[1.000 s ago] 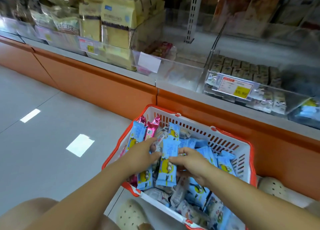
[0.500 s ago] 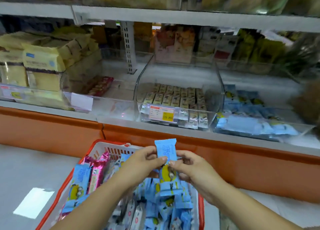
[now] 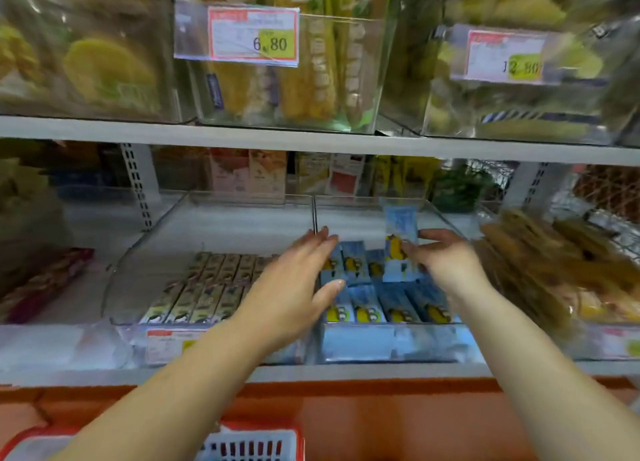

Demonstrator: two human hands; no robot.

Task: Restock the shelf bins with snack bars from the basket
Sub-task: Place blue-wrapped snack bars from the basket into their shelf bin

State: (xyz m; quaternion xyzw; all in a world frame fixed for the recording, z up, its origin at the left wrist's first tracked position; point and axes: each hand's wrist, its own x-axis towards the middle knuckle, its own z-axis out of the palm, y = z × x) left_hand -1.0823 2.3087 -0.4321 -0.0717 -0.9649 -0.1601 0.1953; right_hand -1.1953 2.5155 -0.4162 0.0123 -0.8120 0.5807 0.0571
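A store shelf (image 3: 346, 370) fills the view, lined with clear plastic bins. Only the rim of the red basket (image 3: 256, 443) shows at the bottom edge.

On the lower level, a bin of olive-wrapped bars (image 3: 214, 287) stands just left of the blue-bar bin (image 3: 391, 344). That one already holds rows of blue snack bars, each printed with a yellow cartoon figure.

Half a second ago both hands held one bar low, above the basket. Now both arms reach into the shelf. The left hand (image 3: 298, 280) has let go and hovers over the wall between the two bins, fingers straight, thumb out, holding nothing. The right hand (image 3: 446, 263) alone carries the snack bar (image 3: 398, 249), pinching its lower half between thumb and fingers. The bar hangs over the middle of the blue-bar bin, above the stocked rows and not yet set down.

This suggests the carry is nearly over and only the placing remains.

The bar's long axis runs away from the person. Its plain blue end points towards the back of the shelf, and its yellow-figure end sits at the fingers. The stocked bars lie the same way, so it likely needs little turning.
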